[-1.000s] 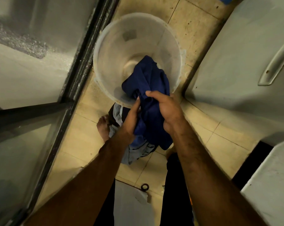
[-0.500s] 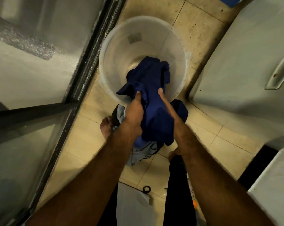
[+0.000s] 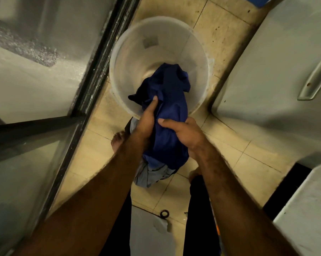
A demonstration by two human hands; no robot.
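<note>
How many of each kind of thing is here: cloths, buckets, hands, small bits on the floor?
Cloths: 2, a dark blue cloth and a pale grey-blue cloth
Buckets: 1, a translucent bucket
Hands: 2, left hand and right hand, both gripping the dark blue cloth
Rings: 1, a small black ring on the floor
Total: 6

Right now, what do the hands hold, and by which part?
Both grip a bunched dark blue cloth garment: left hand at its upper fold, right hand round its middle.
</note>
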